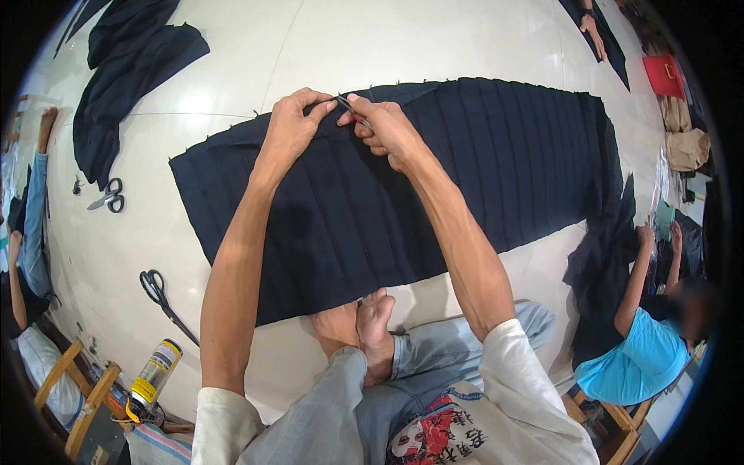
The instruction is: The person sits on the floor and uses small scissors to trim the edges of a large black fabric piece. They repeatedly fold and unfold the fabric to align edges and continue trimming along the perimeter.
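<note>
A dark navy, pleated piece of cloth [496,163] lies spread over the floor in front of me, its long seams running from the far edge to the near edge. Small thread tufts stick up along that far edge. My left hand [296,124] pinches the far edge between thumb and fingertips. Close beside it, my right hand [387,132] is closed around small metal thread snips [347,107], whose tip reaches the edge by the left fingertips. The exact spot between the blades is too small to make out.
Small scissors [115,198] and large black shears [155,287] lie on the floor to the left. More dark cloth [108,101] is heaped at far left. A yellow-labelled can [155,372] stands near left. A person in a blue shirt [639,360] sits at right; others work around.
</note>
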`<state>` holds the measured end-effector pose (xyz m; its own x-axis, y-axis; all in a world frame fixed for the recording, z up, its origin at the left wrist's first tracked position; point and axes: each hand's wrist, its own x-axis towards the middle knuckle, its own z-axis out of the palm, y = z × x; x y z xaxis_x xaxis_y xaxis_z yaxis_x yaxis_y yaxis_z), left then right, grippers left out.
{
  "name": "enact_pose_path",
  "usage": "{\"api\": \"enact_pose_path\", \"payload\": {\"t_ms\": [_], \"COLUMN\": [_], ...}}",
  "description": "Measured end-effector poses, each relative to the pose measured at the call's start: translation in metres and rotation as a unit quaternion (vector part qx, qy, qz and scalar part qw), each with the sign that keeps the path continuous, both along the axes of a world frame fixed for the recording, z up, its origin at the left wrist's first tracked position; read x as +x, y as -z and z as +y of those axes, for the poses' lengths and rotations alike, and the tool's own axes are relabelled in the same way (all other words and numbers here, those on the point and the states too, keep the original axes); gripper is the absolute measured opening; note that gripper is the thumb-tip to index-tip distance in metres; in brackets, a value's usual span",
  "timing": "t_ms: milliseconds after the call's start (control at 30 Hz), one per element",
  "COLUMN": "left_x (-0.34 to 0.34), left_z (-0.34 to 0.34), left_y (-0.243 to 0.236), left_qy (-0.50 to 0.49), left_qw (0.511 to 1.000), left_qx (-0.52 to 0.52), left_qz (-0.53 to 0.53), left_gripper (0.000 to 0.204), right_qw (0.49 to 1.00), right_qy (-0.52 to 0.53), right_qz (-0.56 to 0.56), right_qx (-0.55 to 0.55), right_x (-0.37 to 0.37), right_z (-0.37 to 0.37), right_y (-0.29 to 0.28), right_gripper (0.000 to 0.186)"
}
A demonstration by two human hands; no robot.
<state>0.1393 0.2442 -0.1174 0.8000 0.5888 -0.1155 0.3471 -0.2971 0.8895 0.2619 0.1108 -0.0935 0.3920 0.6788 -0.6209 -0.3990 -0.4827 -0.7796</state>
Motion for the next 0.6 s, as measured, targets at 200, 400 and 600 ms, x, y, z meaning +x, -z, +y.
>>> {"api": "enact_pose_path", "payload": {"t_ms": [200,400,600], "left_x": [0.005,0.003,0.006], "left_z": [0.006,0.007,0.004], "left_y": [-0.003,-0.001,0.003], "left_qy": [0.015,0.025,0.019], "left_qw": [1.0,0.999,1.0], "left_qx": [-0.011,-0.027,-0.01], "left_qz": [0.014,0.014,0.021], "left_gripper": [0.024,0.023,0.025], "right_qw": [0.999,0.996,0.995], "right_qy": [-0.021,-0.047,0.035], "right_qz": [-0.036,-0.071,-0.096], "right_qx": [-0.004,-0.004,0.015], "right_x": [0.01,0.013,0.011], "right_z": [0.012,0.015,0.011], "right_y": [0.002,0.006,0.004], "right_gripper": [0.041,0.04,0.037]}}
